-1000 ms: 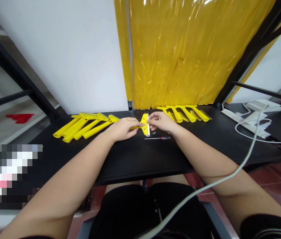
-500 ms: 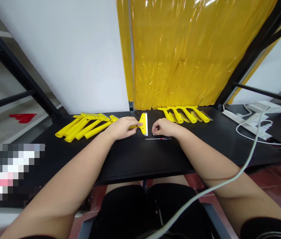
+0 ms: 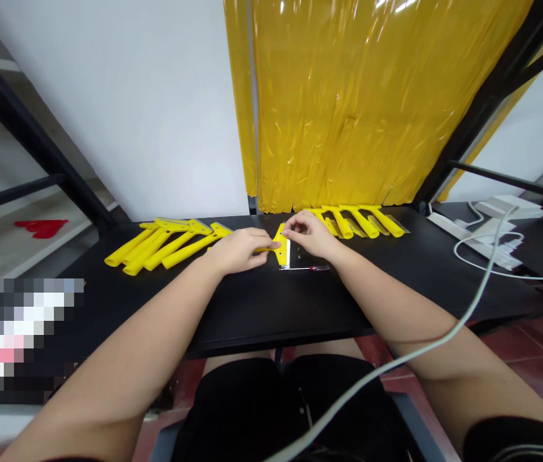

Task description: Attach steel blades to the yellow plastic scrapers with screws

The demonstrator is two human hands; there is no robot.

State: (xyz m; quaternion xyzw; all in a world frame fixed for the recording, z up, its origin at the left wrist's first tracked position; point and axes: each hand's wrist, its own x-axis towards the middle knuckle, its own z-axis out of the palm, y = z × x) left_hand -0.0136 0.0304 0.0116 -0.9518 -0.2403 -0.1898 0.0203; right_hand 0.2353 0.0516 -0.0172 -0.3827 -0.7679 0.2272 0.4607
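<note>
A yellow scraper [image 3: 280, 254] with a pale blade edge lies on the black table, its head toward the right. My left hand [image 3: 246, 249] is closed around its handle. My right hand [image 3: 310, 233] is over the far end of the scraper head, thumb and fingertips pinched together; whatever sits between them is too small to make out. Close to the near end of the head lies a screwdriver [image 3: 318, 268] with a red and dark handle, its thin shaft pointing left. Tiny bits [image 3: 299, 255] lie on the table right of the blade.
Several yellow scrapers [image 3: 156, 249] lie side by side at the left, and more yellow scrapers [image 3: 357, 221] rest at the back right. White power strips [image 3: 493, 234] with cables are at far right. A pale cable [image 3: 396, 370] hangs across my right arm.
My right hand has moved left and away from me, from the table beside the screwdriver onto the far end of the scraper head. The scraper has shifted slightly right and nearer.
</note>
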